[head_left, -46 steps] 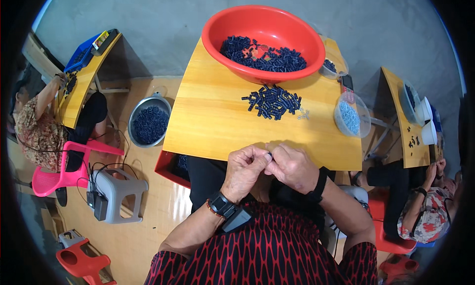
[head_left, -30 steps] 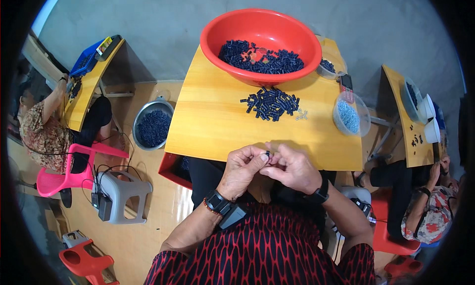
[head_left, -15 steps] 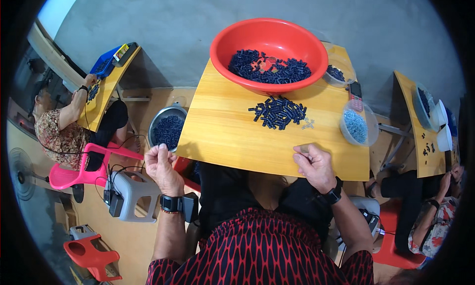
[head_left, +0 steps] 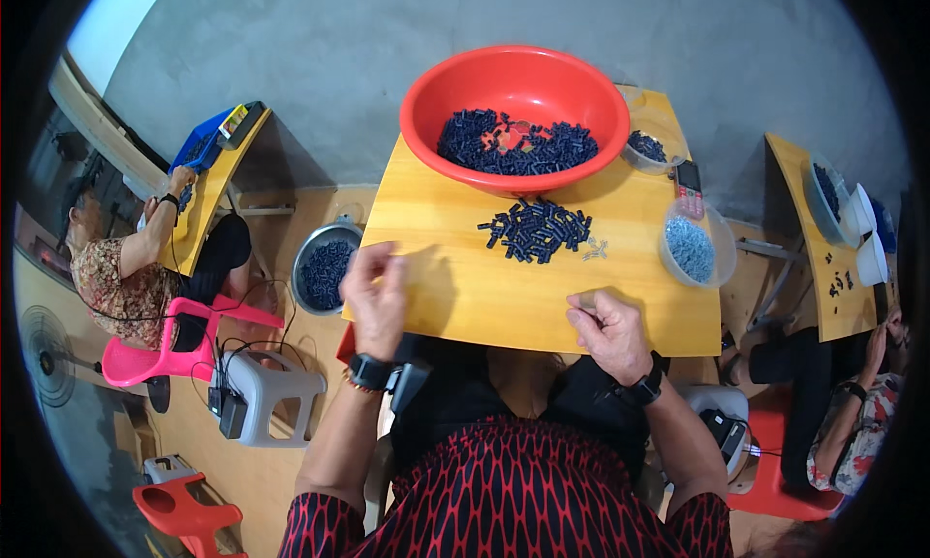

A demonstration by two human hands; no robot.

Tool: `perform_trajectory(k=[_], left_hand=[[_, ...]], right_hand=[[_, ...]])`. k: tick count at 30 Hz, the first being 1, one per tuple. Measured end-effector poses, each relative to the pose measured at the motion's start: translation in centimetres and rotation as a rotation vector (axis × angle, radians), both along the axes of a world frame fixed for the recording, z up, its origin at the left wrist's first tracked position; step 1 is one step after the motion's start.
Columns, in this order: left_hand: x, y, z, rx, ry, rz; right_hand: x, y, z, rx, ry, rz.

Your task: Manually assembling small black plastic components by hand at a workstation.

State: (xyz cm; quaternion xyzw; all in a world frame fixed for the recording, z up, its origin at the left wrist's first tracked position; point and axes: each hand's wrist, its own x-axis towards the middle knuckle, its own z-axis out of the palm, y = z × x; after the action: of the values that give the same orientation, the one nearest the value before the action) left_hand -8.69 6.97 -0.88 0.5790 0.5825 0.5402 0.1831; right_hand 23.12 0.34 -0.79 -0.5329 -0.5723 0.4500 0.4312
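My left hand (head_left: 376, 301) is raised over the left edge of the wooden table (head_left: 436, 311), fingers loosely bent and apart, with nothing visible in them. At the table's front edge rests my right hand (head_left: 612, 337), thumb and forefinger pinched together; whatever may be between them is too small to make out. Ahead of both hands lies a pile of short dark tubular pieces (head_left: 536, 231). A few small pale metal-looking bits (head_left: 596, 250) lie beside it. Behind the pile, a big red basin (head_left: 515, 64) holds many more dark pieces.
Right of the pile stand a clear tub of small pale bits (head_left: 690, 250), a red phone (head_left: 689, 190) and a clear bowl of dark pieces (head_left: 647, 147). A metal bowl (head_left: 325, 265) of dark pieces sits left of the table. Two people work at side tables.
My left hand has moved right and forward, from beside the metal bowl to above the table's left edge, and its fingers have loosened. The right hand stays nearly in place.
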Motion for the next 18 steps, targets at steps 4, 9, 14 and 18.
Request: perform_trajectory(k=[4, 9, 14, 18], left_hand=[[5.4, 2.8, -0.4, -0.117, 0.117, -0.193], [8.8, 4.4, -0.2, -0.248, 0.417, -0.169], [8.9, 4.9, -1.3, -0.218, 0.468, -0.135], [8.3, 4.5, -1.0, -0.212, 0.252, -0.131]], right_hand=[[-0.2, 0.0, -0.3, -0.004, 0.016, -0.008], [0.2, 0.1, -1.0, 0.078, -0.020, -0.010], [0.1, 0.4, -0.6, 0.089, -0.050, -0.010], [0.4, 0.4, -0.1, -0.053, 0.095, -0.031]])
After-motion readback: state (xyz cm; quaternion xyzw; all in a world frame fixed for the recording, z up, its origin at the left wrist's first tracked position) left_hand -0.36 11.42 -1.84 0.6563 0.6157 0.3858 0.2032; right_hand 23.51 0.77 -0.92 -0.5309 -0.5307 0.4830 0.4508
